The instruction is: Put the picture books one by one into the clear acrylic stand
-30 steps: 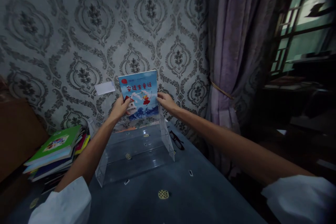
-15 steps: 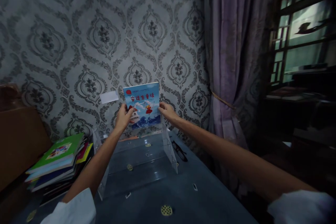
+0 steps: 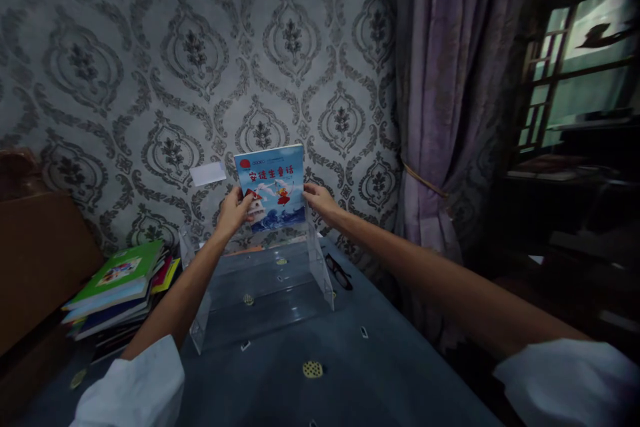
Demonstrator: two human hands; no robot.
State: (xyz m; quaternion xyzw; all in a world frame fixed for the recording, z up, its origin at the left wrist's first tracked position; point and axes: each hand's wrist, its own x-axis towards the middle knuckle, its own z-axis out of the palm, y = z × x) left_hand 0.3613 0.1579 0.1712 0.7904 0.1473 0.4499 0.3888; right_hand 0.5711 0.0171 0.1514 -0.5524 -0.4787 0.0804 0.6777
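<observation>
Rectangular blue paperback book with red lettering (image 3: 275, 192), near-upright, at rear of clear plastic tiered rack (image 3: 321, 267) on dark blue worktop (image 3: 390, 380); contact with rack unclear. Left hand (image 3: 234, 212): grip grasping left edge, thumb over cover. Right hand (image 3: 323, 204): grip grasping right edge.

Paper book (image 3: 273, 188), glossy plastic rack (image 3: 270, 307)

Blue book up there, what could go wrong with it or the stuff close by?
The blue book might slip, because the left hand and right hand hold it only by its sides, up off the table. Also, the glasses lie close beside the clear rack, so if the rack got bumped, it might push them.
</observation>
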